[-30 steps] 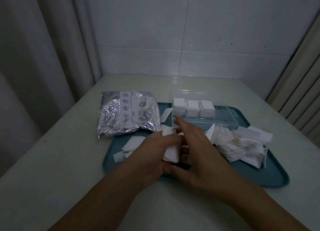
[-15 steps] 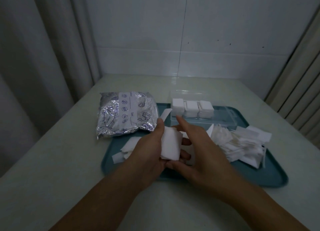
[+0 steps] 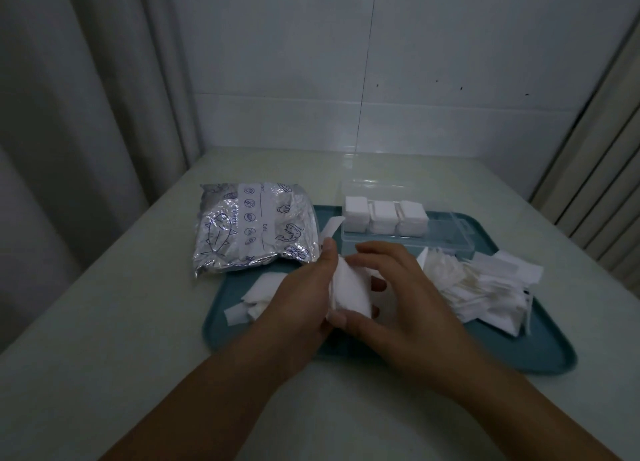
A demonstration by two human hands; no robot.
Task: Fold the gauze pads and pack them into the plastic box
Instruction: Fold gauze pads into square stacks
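- The plastic box (image 3: 436, 234) is clear and long, lying open on the far part of the teal tray (image 3: 540, 356), with its clear lid (image 3: 367, 187) tipped back behind it
- Three stacks of folded gauze pads (image 3: 384, 216) fill the left part of the box side by side, rising above its rim; the right part of the box shows only clear plastic
- The left hand (image 3: 301, 298) grips a white gauze pad (image 3: 349, 291) over the middle of the tray, thumb up along the pad's left edge, fingers curled behind it
- The right hand (image 3: 405, 298) holds the same pad from the other side: its thumb presses the pad's lower corner and its fingers curve over the top edge
- The two hands are close together, touching at the pad, in front of the box and apart from it
- A loose heap of unfolded gauze (image 3: 485, 287) lies on the right half of the tray, just beside the right hand and near the box's front wall
- A few scraps of white wrapper (image 3: 256, 298) lie on the left of the tray, partly behind the left wrist
- A silver foil bag (image 3: 249, 228) printed with blue drawings rests on the table (image 3: 104, 322), its right edge overlapping the tray's far left corner
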